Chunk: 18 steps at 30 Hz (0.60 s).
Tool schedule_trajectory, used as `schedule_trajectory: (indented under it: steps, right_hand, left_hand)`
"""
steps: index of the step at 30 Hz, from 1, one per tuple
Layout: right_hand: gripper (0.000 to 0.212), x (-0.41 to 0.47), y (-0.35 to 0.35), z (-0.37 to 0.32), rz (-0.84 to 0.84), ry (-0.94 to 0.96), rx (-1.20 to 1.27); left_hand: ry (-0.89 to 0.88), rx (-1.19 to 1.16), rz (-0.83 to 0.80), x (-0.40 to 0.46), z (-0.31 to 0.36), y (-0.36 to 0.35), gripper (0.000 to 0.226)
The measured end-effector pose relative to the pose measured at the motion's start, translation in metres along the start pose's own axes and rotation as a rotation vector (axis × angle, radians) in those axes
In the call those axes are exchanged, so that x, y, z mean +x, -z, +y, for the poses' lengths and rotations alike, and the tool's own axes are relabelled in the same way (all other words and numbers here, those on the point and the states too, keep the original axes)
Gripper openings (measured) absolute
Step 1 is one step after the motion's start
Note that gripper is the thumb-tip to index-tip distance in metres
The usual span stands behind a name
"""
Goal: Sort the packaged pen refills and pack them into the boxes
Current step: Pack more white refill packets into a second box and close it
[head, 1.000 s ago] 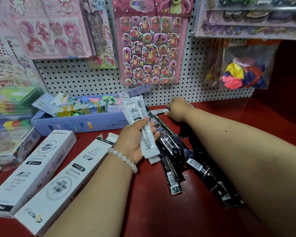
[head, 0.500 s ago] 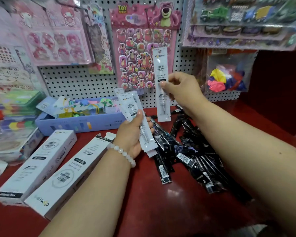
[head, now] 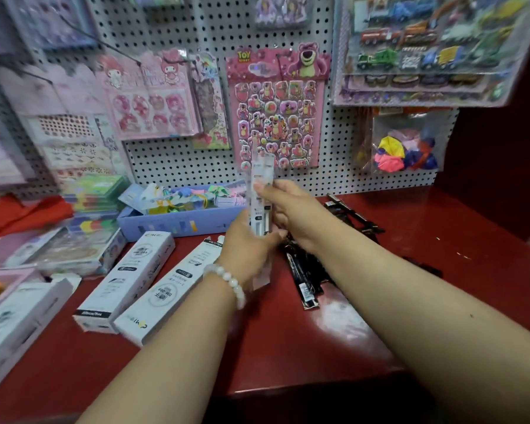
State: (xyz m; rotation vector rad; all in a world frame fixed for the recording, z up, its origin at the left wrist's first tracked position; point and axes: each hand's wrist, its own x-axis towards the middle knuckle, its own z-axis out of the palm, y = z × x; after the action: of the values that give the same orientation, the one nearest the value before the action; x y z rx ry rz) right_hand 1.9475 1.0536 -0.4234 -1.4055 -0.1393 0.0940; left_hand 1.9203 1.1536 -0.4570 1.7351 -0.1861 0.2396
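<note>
Above the red bench (head: 288, 347), near its back edge, the left hand (head: 245, 249) and right hand (head: 291, 209) meet around a bundle of white refill packets (head: 261, 203) held upright; the fingers of both hands are closed on it, blurred by motion. Just right of the hands lies a heap of black refill packets (head: 306, 270), spreading toward the pegboard wall (head: 181, 160). Left of the wrists, two white boxes (head: 129, 276) lie side by side, a third sits at the left edge, and a blue tray (head: 178, 223) of coloured items stands behind them. The bench front and right side lie bare; sticker sheets (head: 276, 117) and a bag of balloons (head: 404, 151) hang close behind
</note>
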Motion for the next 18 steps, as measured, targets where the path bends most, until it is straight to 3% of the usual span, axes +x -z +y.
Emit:
schedule_trajectory:
  steps: [2,4,6,8,12,15,18]
  right_hand:
    - [0.066,-0.005,-0.009,0.002,0.024,0.104,-0.073]
    - [0.097,-0.01,-0.014,0.011,0.054,0.204,-0.21]
    - [0.11,-0.017,-0.014,0.021,0.052,0.3,-0.256]
    - [0.102,-0.022,-0.011,0.026,0.045,0.385,-0.243]
    - [0.049,-0.031,-0.018,0.018,0.037,0.404,-0.249]
    - [0.049,-0.033,-0.024,0.018,0.042,0.318,-0.216]
    - [0.033,-0.032,-0.024,0.024,0.011,0.222,-0.206]
  left_hand:
    - [-0.056,0.057,-0.006,-0.008,-0.003,-0.001,0.045]
    - [-0.08,0.13,-0.003,-0.012,-0.016,-0.002,0.057]
    - [-0.075,0.27,0.03,-0.019,-0.023,0.0,0.062]
    - [-0.084,0.234,0.028,-0.025,-0.027,0.001,0.06]
    - [-0.053,0.255,0.116,-0.035,-0.02,-0.002,0.052]
    - [-0.042,0.307,0.12,-0.037,-0.016,-0.004,0.032]
    - [0.039,0.423,0.106,-0.036,-0.02,-0.008,0.012]
